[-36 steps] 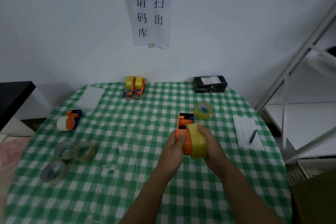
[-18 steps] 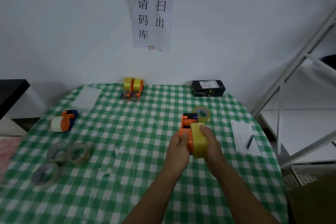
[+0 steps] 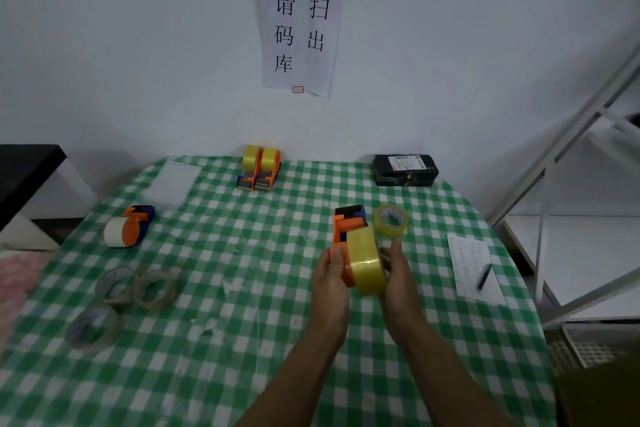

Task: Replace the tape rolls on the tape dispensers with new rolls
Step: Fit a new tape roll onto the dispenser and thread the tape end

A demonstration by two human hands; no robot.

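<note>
An orange tape dispenser (image 3: 341,234) with a thick yellow tape roll (image 3: 365,262) on its right side is held above the table's middle. My left hand (image 3: 330,279) grips the dispenser's orange body from the left. My right hand (image 3: 398,274) holds the yellow roll from the right, fingers around its far face. A thinner yellowish roll (image 3: 390,221) lies on the cloth just behind. Two dispensers with yellow rolls (image 3: 259,166) stand at the back. Another orange dispenser with a white roll (image 3: 126,227) lies at the left.
Three nearly used clear rolls (image 3: 136,291) lie at the front left of the green checked tablecloth (image 3: 225,340). A black package (image 3: 405,170) sits at the back right. A paper sheet with a pen (image 3: 476,270) lies at the right edge. White shelving stands to the right.
My right hand's fingers have slid from the top of the yellow roll to its right face. The dispenser and roll have stayed in about the same place; the camera has tilted slightly.
</note>
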